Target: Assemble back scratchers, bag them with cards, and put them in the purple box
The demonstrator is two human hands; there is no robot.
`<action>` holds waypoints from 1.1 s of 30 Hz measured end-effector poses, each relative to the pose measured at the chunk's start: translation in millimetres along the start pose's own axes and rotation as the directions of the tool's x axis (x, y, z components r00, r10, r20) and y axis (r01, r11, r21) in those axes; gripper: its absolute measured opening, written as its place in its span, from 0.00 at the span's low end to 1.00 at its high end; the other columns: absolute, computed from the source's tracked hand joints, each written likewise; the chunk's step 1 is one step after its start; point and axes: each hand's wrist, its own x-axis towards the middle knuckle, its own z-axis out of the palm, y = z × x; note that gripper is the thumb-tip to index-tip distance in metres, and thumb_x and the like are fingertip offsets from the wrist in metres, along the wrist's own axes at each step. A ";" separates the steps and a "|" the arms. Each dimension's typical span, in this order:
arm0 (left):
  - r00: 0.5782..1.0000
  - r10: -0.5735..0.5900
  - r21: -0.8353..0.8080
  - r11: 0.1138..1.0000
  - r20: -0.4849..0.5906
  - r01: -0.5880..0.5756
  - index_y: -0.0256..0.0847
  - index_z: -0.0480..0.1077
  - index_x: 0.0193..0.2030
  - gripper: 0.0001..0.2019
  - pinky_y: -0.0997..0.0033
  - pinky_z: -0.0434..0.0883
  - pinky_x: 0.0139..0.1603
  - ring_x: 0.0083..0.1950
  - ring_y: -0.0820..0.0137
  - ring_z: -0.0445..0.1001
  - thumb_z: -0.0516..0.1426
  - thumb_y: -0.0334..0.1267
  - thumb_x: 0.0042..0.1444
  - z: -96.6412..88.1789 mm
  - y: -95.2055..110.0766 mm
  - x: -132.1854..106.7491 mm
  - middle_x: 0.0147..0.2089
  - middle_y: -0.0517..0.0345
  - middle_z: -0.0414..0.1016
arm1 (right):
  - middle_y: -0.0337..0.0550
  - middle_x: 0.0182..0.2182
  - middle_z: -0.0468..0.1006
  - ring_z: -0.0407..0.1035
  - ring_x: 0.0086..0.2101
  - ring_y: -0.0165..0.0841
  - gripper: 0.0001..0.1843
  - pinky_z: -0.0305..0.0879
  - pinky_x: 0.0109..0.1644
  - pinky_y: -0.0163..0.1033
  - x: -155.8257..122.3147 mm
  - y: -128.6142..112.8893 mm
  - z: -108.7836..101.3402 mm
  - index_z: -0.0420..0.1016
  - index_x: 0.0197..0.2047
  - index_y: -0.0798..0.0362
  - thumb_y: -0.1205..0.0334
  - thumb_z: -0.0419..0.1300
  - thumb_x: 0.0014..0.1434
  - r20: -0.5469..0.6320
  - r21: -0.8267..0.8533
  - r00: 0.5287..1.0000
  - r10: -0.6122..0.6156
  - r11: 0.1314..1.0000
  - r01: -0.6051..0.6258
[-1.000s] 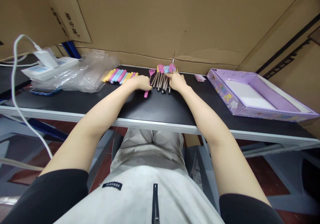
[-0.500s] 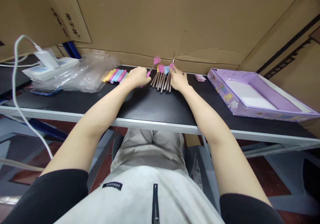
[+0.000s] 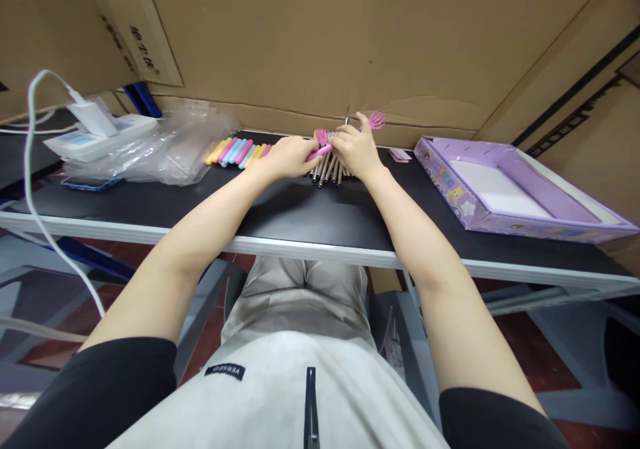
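Both hands meet over a pile of small back-scratchers [image 3: 327, 167] with metal stems and coloured claw heads, lying on the black table [image 3: 310, 212] near the cardboard wall. My left hand [image 3: 287, 157] is closed on the pink handle end of one pink back-scratcher [image 3: 375, 120]. My right hand [image 3: 356, 150] pinches the same scratcher further along, its pink claw head sticking up past the fingers to the right. Left of the hands lies a row of yellow, pink and blue handle sleeves [image 3: 239, 151].
A purple open box [image 3: 505, 192] lies at the right of the table. Crumpled clear plastic bags [image 3: 160, 145] and a white power strip with a charger and cable [image 3: 95, 129] sit at the left. A small pink packet [image 3: 400, 155] lies by the box. Cardboard sheets form the back wall.
My left hand picked one pink scratcher off the table, lifted it and carried it right. My right hand left the pile and took hold of it too.
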 end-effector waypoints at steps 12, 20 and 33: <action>0.992 0.127 -0.140 0.982 0.011 -0.124 0.40 0.75 0.30 0.21 0.66 0.64 0.38 0.28 0.66 0.70 0.53 0.49 0.69 -20.2 -14.7 10.5 0.22 0.57 0.70 | 0.49 0.48 0.88 0.77 0.60 0.50 0.21 0.44 0.78 0.77 5.9 13.8 1.0 0.87 0.53 0.47 0.63 0.52 0.74 -0.063 0.059 0.998 0.020 0.998 -0.016; 0.993 0.116 -0.151 0.982 0.037 -0.110 0.41 0.72 0.26 0.23 0.65 0.60 0.35 0.26 0.67 0.64 0.54 0.51 0.69 -38.0 -13.3 7.1 0.19 0.60 0.63 | 0.54 0.52 0.87 0.76 0.62 0.52 0.21 0.44 0.77 0.79 5.9 13.8 -6.1 0.87 0.53 0.50 0.63 0.52 0.74 -0.064 0.053 0.996 0.059 0.997 -0.056; 0.988 0.040 -0.166 0.986 0.149 -0.014 0.40 0.72 0.31 0.22 0.66 0.59 0.37 0.30 0.69 0.63 0.54 0.55 0.66 -61.4 -18.7 -3.3 0.25 0.61 0.57 | 0.53 0.53 0.87 0.74 0.64 0.55 0.20 0.42 0.77 0.79 5.3 22.6 -6.4 0.87 0.52 0.49 0.66 0.53 0.72 -0.081 0.119 0.978 0.190 0.976 -0.180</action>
